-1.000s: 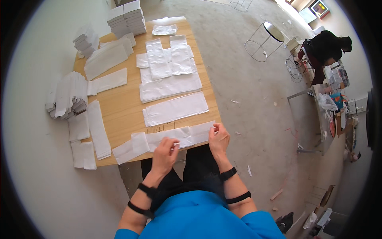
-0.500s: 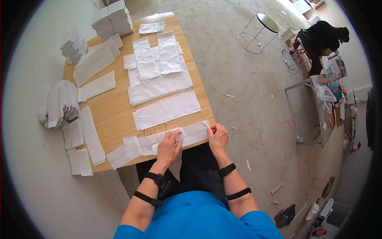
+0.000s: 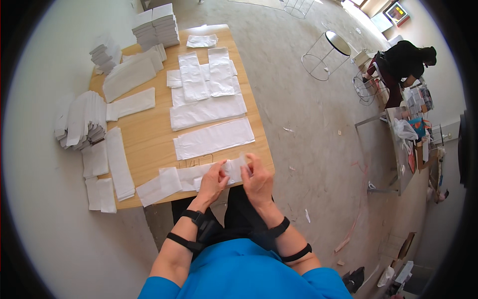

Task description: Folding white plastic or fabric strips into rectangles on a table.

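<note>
A long white strip (image 3: pixel 191 174), thin like paper, lies along the near edge of the wooden table. My left hand (image 3: pixel 214 181) is on it, fingers bent and closed around a small folded part near its middle. At the strip's right end, my right hand (image 3: pixel 258 183) pinches the end between thumb and fingers. That end is raised off the table and bent back toward my left hand. A separate-looking folded white piece (image 3: pixel 170 180) overlaps the strip's left part. Just beyond lies a flat stack of white strips (image 3: pixel 214 138).
More white folded pieces (image 3: pixel 209 109) cover the table's middle. Stacks of white boxes (image 3: pixel 156 27) and bundled flat white pieces (image 3: pixel 82 119) stand along the wall side. A round stool (image 3: pixel 337 43) is on the floor; another person (image 3: pixel 406 60) bends at a cluttered table (image 3: pixel 396 144).
My right hand has moved left from the table's right edge, lifting the strip's end and folding it inward. My left hand stays near the strip's middle, and the view has shifted slightly.
</note>
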`<action>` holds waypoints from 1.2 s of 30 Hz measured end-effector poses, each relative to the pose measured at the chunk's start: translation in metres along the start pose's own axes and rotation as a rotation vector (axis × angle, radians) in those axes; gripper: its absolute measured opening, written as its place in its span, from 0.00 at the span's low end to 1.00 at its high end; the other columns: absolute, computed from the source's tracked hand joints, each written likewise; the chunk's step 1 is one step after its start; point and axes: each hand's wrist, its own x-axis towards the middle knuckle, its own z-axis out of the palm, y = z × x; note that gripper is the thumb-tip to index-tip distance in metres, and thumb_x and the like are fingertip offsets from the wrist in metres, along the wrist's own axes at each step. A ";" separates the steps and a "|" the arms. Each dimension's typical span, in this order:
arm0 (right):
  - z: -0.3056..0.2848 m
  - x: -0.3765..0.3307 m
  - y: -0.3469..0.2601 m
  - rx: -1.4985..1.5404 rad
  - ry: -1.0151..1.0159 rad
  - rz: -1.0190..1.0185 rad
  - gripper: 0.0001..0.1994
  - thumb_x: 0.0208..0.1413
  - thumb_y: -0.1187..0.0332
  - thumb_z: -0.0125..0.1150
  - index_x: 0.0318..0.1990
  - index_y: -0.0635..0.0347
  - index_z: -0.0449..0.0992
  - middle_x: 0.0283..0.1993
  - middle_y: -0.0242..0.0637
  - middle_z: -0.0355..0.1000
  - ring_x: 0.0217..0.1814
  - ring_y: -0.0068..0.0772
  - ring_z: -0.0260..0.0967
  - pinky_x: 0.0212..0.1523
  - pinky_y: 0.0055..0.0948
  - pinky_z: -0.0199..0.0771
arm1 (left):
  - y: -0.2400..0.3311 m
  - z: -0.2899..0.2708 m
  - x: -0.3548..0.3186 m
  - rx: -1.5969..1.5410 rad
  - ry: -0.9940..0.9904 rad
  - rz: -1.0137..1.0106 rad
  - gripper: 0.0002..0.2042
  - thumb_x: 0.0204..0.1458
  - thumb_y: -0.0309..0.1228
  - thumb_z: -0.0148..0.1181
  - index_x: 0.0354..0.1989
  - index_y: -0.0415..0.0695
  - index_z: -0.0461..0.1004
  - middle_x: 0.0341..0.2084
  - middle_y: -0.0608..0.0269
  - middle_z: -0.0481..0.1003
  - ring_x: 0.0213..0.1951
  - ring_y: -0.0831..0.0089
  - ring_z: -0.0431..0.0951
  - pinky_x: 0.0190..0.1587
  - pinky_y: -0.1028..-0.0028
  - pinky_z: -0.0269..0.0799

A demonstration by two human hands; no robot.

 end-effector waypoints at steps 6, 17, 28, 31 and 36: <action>0.047 -0.022 -0.026 -0.065 -0.073 -0.216 0.21 0.51 0.70 0.64 0.53 0.63 0.71 0.35 0.45 0.75 0.36 0.46 0.75 0.36 0.41 0.73 | 0.020 -0.035 -0.025 -0.955 0.191 -0.343 0.25 0.58 0.44 0.59 0.58 0.41 0.65 0.33 0.67 0.72 0.34 0.80 0.74 0.38 0.79 0.72; 0.039 -0.014 0.016 0.214 -0.031 0.323 0.05 0.53 0.72 0.61 0.33 0.66 0.77 0.27 0.44 0.75 0.28 0.38 0.74 0.32 0.33 0.73 | -0.025 -0.040 -0.025 -0.325 0.406 -0.300 0.23 0.49 0.28 0.66 0.53 0.37 0.67 0.29 0.63 0.78 0.30 0.77 0.77 0.37 0.76 0.74; 0.059 -0.002 0.041 0.149 -0.142 0.333 0.07 0.48 0.71 0.66 0.27 0.66 0.77 0.25 0.44 0.74 0.27 0.40 0.73 0.32 0.35 0.72 | -0.025 -0.041 -0.024 -0.198 0.400 -0.340 0.23 0.48 0.27 0.66 0.53 0.38 0.68 0.27 0.62 0.79 0.29 0.78 0.77 0.35 0.77 0.74; 0.062 -0.002 0.041 0.134 -0.146 0.339 0.07 0.48 0.71 0.66 0.26 0.66 0.76 0.25 0.45 0.74 0.28 0.42 0.73 0.32 0.36 0.72 | -0.029 -0.040 -0.026 -0.173 0.406 -0.317 0.23 0.47 0.28 0.65 0.53 0.38 0.69 0.26 0.62 0.78 0.27 0.76 0.77 0.33 0.76 0.74; 0.067 -0.002 0.042 0.111 -0.142 0.339 0.07 0.47 0.71 0.66 0.26 0.66 0.76 0.25 0.46 0.74 0.29 0.45 0.73 0.33 0.38 0.72 | -0.024 -0.044 -0.027 -0.113 0.407 -0.283 0.21 0.49 0.28 0.64 0.52 0.39 0.69 0.26 0.64 0.77 0.25 0.76 0.75 0.32 0.75 0.74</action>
